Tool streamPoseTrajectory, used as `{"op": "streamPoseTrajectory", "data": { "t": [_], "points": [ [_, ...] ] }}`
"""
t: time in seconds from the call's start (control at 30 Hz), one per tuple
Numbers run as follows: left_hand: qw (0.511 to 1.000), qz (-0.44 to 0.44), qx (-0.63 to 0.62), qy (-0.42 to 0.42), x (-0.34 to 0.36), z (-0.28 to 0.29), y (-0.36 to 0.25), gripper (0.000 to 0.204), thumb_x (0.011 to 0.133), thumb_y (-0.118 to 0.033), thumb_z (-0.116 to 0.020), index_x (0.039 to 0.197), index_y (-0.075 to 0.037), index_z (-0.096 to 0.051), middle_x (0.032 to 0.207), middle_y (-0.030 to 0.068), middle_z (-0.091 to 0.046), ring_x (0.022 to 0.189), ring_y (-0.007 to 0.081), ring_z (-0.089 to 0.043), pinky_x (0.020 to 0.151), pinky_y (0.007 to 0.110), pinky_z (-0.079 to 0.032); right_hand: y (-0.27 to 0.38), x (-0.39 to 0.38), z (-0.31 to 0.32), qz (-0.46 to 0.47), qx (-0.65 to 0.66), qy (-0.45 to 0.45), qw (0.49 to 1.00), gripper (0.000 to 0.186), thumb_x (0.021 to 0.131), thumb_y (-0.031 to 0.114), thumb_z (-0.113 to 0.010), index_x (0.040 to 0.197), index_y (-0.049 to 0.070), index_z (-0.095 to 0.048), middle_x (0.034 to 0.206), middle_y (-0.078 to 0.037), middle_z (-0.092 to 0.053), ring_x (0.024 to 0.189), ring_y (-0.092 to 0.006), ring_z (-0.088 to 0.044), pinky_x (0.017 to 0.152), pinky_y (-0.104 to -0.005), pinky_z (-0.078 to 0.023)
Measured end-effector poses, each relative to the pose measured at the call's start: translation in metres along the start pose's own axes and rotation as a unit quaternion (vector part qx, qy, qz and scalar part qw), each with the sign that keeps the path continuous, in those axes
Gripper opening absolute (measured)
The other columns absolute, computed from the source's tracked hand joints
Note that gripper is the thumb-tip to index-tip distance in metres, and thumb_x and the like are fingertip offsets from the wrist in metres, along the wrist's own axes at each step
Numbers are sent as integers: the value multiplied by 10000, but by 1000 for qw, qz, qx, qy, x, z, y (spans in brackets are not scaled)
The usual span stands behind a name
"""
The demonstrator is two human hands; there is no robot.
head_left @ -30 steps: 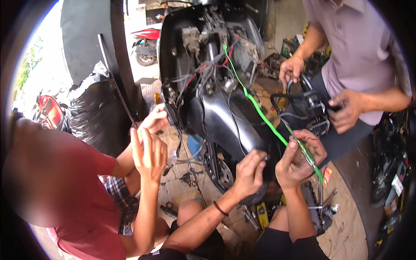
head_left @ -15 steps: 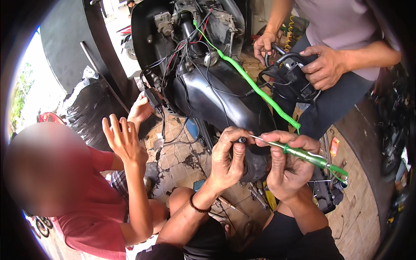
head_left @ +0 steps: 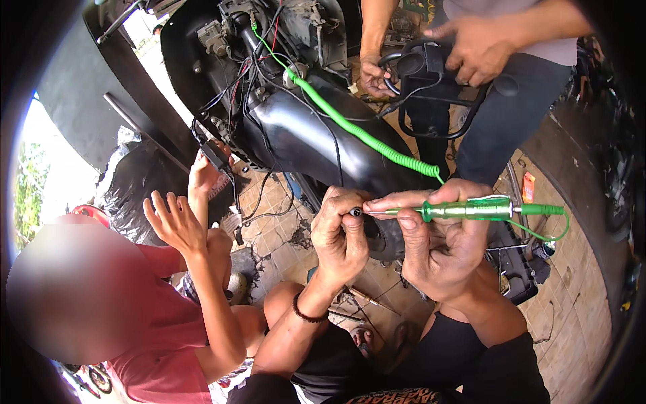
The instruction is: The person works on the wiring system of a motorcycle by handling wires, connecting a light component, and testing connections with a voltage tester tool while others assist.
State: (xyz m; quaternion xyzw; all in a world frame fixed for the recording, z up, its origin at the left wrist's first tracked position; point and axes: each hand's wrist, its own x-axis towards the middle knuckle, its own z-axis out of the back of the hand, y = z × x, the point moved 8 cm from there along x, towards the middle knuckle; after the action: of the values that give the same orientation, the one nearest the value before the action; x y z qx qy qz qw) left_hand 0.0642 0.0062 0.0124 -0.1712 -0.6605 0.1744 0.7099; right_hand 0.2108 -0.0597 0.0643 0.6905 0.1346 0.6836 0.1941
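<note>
My left hand [head_left: 338, 232] pinches a small round black cable plug [head_left: 355, 212], its open end turned toward my right hand. In my right hand [head_left: 441, 246] is a green see-through circuit tester [head_left: 471, 209], lying nearly level. Its thin metal tip points left, close to the plug; whether they touch I cannot make out. From the tester a green coiled cord [head_left: 356, 132] runs over the black rear fender [head_left: 303, 128] of a partly stripped motorcycle. The cord's far end meets a green clip [head_left: 254, 27] among the loose wires.
At left, a person in a red shirt [head_left: 161, 303] holds a small black box [head_left: 215, 155] with wires. Another person at right grips a black tube frame [head_left: 464, 118]. Screwdrivers [head_left: 370, 297] lie on the tiles below my arms; an open black tool case [head_left: 515, 259] stands at right.
The tester has swung from slanting to nearly level, and its tip stays by the plug. My view has shifted. The right-hand person's one hand has come up off the black frame.
</note>
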Motion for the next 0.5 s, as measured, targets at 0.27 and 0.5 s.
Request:
{"op": "streamPoseTrajectory", "data": {
  "t": [0.27, 0.5],
  "points": [
    [999, -26, 22, -4, 4, -1, -5, 301, 1153, -289, -553, 1038, -12, -571, 923, 81, -606, 737, 121, -529, 633, 264, -431, -1, -8, -1, 34, -6, 1, 999, 369, 1053, -79, -595, 1331, -42, -354, 1215, -303, -680, 1122, -342, -765, 941, -345, -644],
    [1000, -20, 16, 4, 5, -3, -6, 286, 1155, -264, -550, 1050, 0, -583, 922, 87, -614, 767, 140, -545, 657, 275, -440, 0, -7, 1, 48, -26, -11, 998, 361, 1047, -79, -607, 1313, -50, -365, 1183, -295, -694, 1082, -348, -782, 900, -346, -656]
  ]
}}
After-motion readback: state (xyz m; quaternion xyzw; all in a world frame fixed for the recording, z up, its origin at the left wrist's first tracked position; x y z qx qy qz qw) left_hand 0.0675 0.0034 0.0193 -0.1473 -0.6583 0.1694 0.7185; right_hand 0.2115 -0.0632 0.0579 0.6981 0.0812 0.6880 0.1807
